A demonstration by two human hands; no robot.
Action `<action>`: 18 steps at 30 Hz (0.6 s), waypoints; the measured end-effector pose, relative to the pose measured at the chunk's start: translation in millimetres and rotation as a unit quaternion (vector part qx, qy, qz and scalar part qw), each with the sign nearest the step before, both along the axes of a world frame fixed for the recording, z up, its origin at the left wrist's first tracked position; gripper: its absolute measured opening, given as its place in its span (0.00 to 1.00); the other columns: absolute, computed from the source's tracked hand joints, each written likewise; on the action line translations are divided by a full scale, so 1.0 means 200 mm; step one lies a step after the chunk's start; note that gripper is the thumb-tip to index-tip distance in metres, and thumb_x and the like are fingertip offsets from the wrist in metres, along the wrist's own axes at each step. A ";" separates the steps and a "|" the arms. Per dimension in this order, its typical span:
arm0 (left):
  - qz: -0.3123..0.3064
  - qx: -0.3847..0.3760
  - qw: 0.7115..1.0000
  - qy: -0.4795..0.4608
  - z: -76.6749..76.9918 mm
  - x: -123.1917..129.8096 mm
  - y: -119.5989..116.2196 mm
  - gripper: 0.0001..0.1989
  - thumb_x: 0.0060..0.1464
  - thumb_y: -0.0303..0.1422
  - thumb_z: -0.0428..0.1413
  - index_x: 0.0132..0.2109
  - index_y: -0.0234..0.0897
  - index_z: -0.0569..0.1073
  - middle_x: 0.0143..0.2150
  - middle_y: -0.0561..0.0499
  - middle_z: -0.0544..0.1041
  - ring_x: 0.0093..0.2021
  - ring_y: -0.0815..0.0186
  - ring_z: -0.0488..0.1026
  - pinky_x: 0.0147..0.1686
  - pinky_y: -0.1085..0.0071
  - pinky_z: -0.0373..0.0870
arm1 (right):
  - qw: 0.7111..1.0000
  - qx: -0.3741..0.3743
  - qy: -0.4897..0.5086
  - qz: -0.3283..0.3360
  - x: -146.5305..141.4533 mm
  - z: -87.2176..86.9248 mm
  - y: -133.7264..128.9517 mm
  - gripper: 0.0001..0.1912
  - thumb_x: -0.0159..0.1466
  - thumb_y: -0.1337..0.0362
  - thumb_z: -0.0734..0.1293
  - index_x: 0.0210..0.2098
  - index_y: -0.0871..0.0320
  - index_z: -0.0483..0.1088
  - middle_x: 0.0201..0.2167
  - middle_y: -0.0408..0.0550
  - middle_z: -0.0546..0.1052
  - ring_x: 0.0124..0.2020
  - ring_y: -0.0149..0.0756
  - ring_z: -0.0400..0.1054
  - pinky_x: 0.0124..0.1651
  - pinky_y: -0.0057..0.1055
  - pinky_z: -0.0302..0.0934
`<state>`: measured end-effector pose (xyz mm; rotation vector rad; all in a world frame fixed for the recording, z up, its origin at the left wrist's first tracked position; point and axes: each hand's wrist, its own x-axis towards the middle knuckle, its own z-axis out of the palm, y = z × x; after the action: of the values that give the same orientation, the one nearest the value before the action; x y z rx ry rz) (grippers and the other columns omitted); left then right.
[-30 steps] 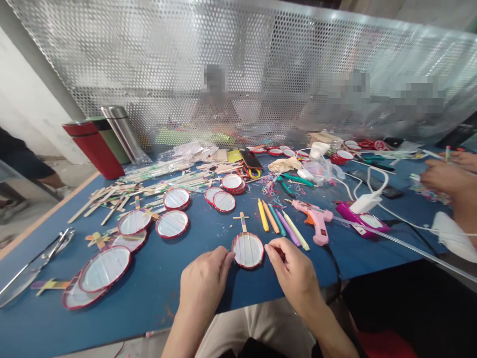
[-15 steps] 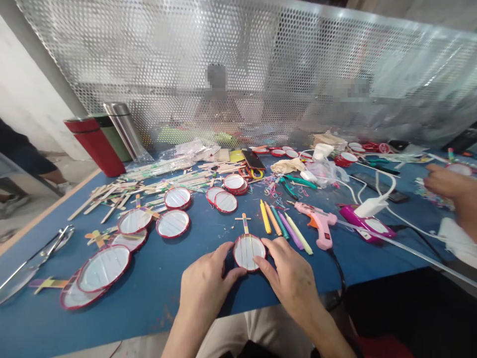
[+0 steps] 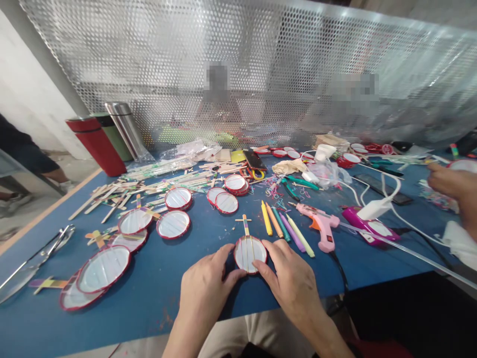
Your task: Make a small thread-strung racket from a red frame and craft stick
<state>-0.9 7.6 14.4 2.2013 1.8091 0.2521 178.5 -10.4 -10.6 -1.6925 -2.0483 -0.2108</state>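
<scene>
A small toy banjo (image 3: pixel 248 254), made of a round white disc with a red rim, a striped craft-stick neck and bands stretched across it, rests on the table before me. My left hand (image 3: pixel 206 278) grips its left rim, thumb at the lower edge. From the right, my right hand (image 3: pixel 288 273) holds the same rim, its thumb on the disc's lower right face. The neck points away from me, with a short crosspiece (image 3: pixel 243 220) near its end. To the right lie several markers (image 3: pixel 266 218) and a pink glue gun (image 3: pixel 320 223).
At left are more toy banjos (image 3: pixel 104 268), loose discs (image 3: pixel 173 224) and glasses (image 3: pixel 48 253). Craft sticks (image 3: pixel 108 196), bottles (image 3: pixel 97 146) and pliers (image 3: pixel 288 190) lie farther back, before a perforated metal screen (image 3: pixel 179 64). A co-worker's hand (image 3: pixel 452 184) is at right, past a purple power strip (image 3: pixel 368 226).
My hands keep the same grip on the toy banjo, which stays nearly in place. At the far right, the co-worker's hand and the disc by it have shifted slightly.
</scene>
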 end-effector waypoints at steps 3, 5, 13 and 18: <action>-0.001 -0.004 1.000 -0.002 -0.01 0.00 0.00 0.19 0.57 0.40 0.56 0.55 0.48 0.71 0.31 0.53 0.79 0.32 0.65 0.77 0.34 0.75 0.68 | 1.000 -0.001 -0.002 -0.002 0.00 0.00 0.00 0.27 0.70 0.48 0.49 0.47 0.60 0.69 0.33 0.51 0.73 0.33 0.40 0.72 0.32 0.33 0.62; -0.002 -0.005 1.000 -0.001 -0.01 0.00 0.01 0.19 0.57 0.40 0.55 0.56 0.47 0.71 0.31 0.53 0.79 0.32 0.65 0.77 0.34 0.74 0.67 | 1.000 -0.004 -0.003 -0.004 0.00 0.00 0.00 0.27 0.70 0.47 0.48 0.46 0.60 0.69 0.33 0.50 0.73 0.33 0.40 0.72 0.31 0.33 0.61; -0.004 -0.002 1.000 0.008 -0.01 0.00 0.00 0.19 0.58 0.41 0.55 0.56 0.47 0.70 0.30 0.53 0.79 0.31 0.64 0.77 0.33 0.74 0.67 | 1.000 -0.003 -0.007 -0.008 -0.01 0.01 -0.01 0.28 0.70 0.47 0.48 0.45 0.59 0.69 0.32 0.49 0.72 0.31 0.41 0.72 0.30 0.34 0.61; -0.008 0.001 1.000 0.003 -0.02 -0.01 0.00 0.19 0.57 0.41 0.55 0.56 0.47 0.70 0.30 0.53 0.79 0.31 0.65 0.77 0.33 0.74 0.67 | 1.000 0.002 -0.009 -0.009 -0.01 0.01 0.00 0.27 0.70 0.47 0.49 0.45 0.59 0.69 0.32 0.50 0.73 0.32 0.40 0.72 0.31 0.32 0.61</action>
<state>-2.3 8.3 11.3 2.2188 1.7957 0.2440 176.6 -10.8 -9.5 -1.7117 -2.0453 -0.2370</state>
